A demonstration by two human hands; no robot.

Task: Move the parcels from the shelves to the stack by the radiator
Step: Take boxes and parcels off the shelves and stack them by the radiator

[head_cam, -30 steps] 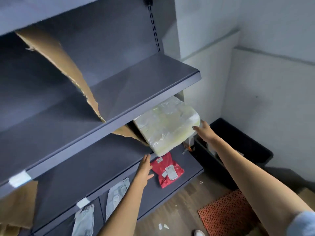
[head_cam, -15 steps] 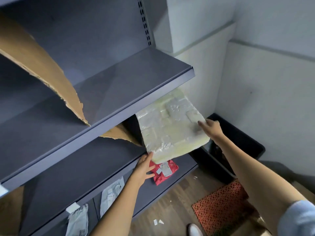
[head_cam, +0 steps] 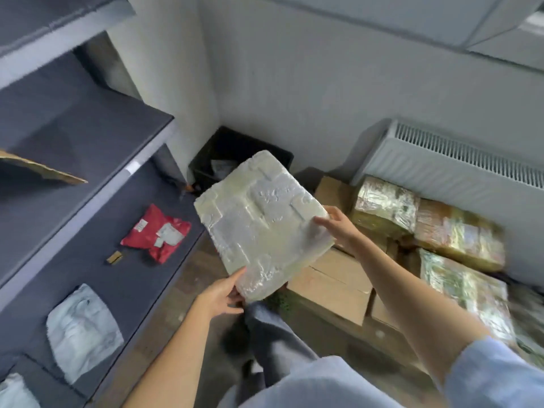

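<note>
A flat pale parcel wrapped in clear plastic (head_cam: 262, 222) hangs in mid-air between the shelves and the stack. My left hand (head_cam: 219, 295) grips its near bottom corner. My right hand (head_cam: 338, 228) grips its right edge. Right of it, below the white radiator (head_cam: 459, 169), lies the stack: several plastic-wrapped parcels (head_cam: 426, 222) resting on brown cardboard boxes (head_cam: 332, 281). On the lowest dark grey shelf (head_cam: 123, 278) at left lie a red parcel (head_cam: 157, 232) and a grey bag parcel (head_cam: 82, 331).
A black crate (head_cam: 235, 154) stands in the corner beyond the held parcel. Torn cardboard (head_cam: 38, 170) pokes out over a middle shelf. A second grey bag (head_cam: 14, 391) sits at the bottom left. Wooden floor (head_cam: 188, 278) runs between shelves and stack.
The parcel has come fully out from under the shelf and swung right toward the radiator stack. My left hand moved from the shelf edge to the parcel's bottom corner. My view turned right.
</note>
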